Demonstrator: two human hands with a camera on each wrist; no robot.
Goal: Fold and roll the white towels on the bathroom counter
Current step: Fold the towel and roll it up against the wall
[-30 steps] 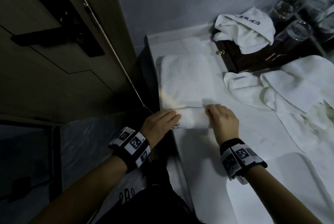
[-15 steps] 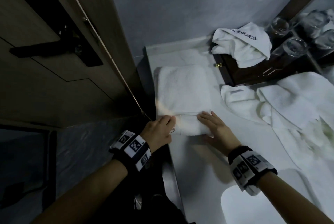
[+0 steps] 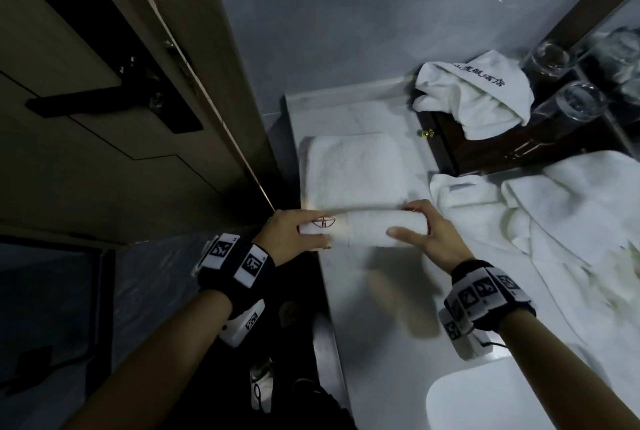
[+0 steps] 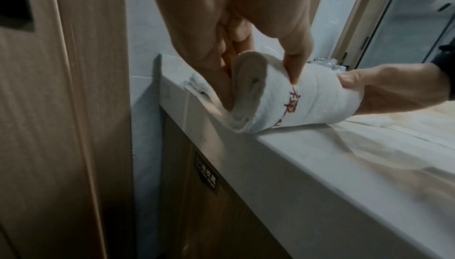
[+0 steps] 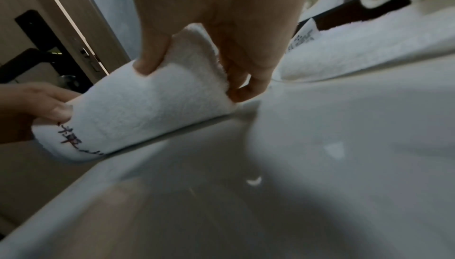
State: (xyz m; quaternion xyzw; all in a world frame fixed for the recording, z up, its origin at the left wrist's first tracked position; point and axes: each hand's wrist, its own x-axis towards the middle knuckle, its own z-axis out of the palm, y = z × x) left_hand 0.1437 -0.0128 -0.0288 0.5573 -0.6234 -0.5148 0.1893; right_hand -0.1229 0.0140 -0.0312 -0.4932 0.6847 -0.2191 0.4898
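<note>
Countertop (image 3: 381, 343) carries a half-rolled towel (image 3: 374, 230), roll lying left-right, both hands gripping its ends.

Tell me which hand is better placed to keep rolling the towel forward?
Neither alone, but the right hand leads slightly: it grips the thicker part of the roll, thumb in front, fingers behind. The left hand only pinches the roll's end at the counter edge.

My arms are bare to the wrists. On each wrist I wear a black band (image 3: 239, 265) set with white square tags printed in black block patterns; the other band (image 3: 485, 294) matches. A white camera unit (image 3: 242, 325) hangs under my left wrist at 6 o'clock. A thin black cable (image 3: 493, 344) trails from the right band.
</note>
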